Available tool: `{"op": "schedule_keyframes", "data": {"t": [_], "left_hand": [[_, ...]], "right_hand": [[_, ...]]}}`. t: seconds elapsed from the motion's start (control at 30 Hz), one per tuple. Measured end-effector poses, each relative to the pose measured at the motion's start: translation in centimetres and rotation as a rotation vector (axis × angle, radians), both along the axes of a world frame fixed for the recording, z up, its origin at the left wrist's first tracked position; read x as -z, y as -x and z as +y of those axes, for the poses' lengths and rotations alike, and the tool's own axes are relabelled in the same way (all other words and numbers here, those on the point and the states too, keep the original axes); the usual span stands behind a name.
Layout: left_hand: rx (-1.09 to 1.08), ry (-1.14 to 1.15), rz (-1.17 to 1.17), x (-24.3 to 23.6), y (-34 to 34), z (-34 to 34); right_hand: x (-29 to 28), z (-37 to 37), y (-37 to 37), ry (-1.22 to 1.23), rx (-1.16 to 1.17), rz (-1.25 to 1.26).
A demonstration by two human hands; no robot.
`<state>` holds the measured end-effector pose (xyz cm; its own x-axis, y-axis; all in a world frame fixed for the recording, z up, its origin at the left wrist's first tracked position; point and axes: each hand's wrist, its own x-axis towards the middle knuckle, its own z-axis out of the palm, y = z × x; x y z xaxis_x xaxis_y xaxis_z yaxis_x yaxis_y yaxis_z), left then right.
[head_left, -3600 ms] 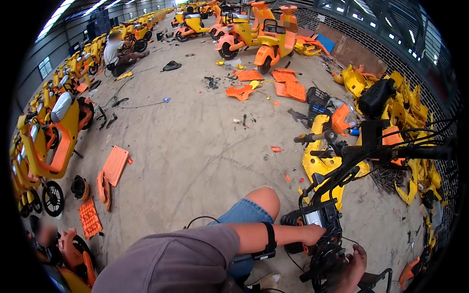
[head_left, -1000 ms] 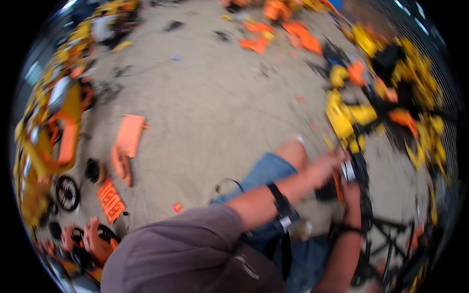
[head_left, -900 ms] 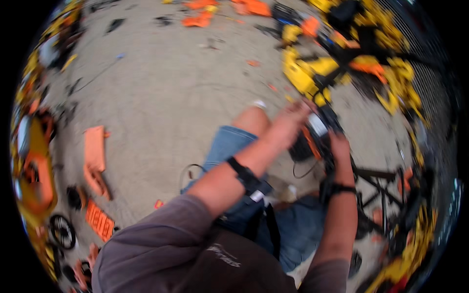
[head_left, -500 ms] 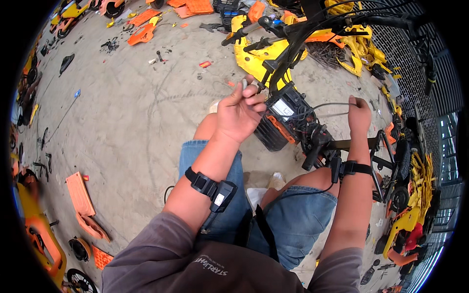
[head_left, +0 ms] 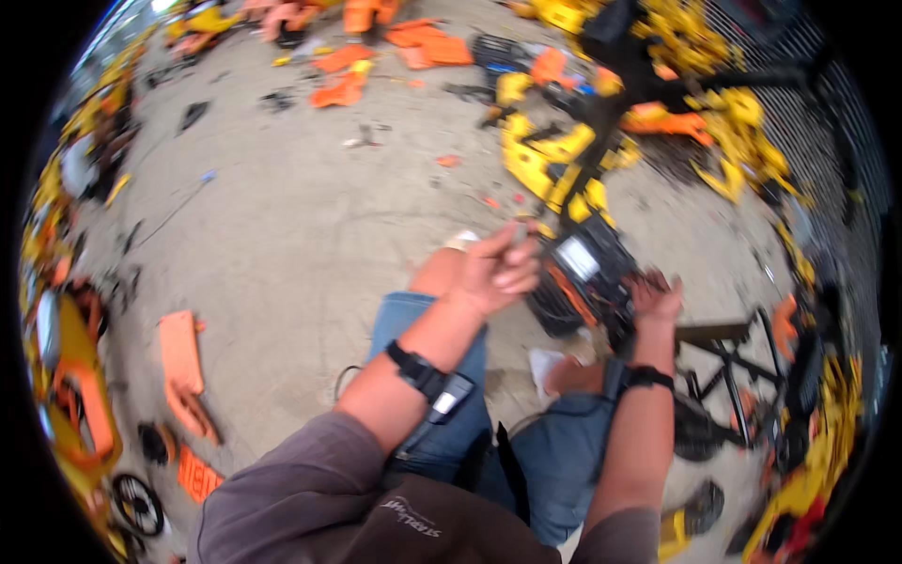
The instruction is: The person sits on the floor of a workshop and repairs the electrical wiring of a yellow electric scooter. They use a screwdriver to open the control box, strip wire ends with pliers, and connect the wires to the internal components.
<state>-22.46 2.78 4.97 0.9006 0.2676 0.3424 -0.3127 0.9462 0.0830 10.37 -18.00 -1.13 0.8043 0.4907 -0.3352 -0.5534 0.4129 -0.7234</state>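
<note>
My left hand (head_left: 498, 268) is closed on a small grey item (head_left: 519, 235), held just left of a black boxy unit (head_left: 601, 254) with a pale label and an orange strip on its side; the item is too blurred to identify. My right hand (head_left: 658, 301) is at the wiring on the unit's right side, fingers curled but smeared, so I cannot tell whether it grips anything. The unit is part of a stripped scooter, whose dark stem and handlebar (head_left: 611, 103) rise above it and whose bare tube frame (head_left: 728, 362) lies to the right of my knee.
Yellow panels (head_left: 531, 150) and a heap of broken yellow plastic (head_left: 752, 141) lie ahead and right, near a wall. Orange panels (head_left: 427, 47) are scattered farther off. Salmon panels (head_left: 178, 348) lie on the concrete floor (head_left: 282, 244) at left, beside rows of yellow scooters (head_left: 70, 376).
My view has swung, shifting the scene. My right hand, which was out to the side on a looped cable, has come in to the unit's wiring. My left hand still holds the grey item.
</note>
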Motion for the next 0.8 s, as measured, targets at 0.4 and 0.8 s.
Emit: {"op": "schedule_keyframes", "data": {"t": [0.4,0.8], "left_hand": [[-0.631,0.105,0.522,2.4,0.3,3.4],[-0.752,0.032,0.626,2.1,-2.4,1.9]], "right_hand": [[-2.4,9.2,4.8,0.231,-0.202,-0.083],[2.7,13.8,1.0,0.583,-0.267,-0.712]]}}
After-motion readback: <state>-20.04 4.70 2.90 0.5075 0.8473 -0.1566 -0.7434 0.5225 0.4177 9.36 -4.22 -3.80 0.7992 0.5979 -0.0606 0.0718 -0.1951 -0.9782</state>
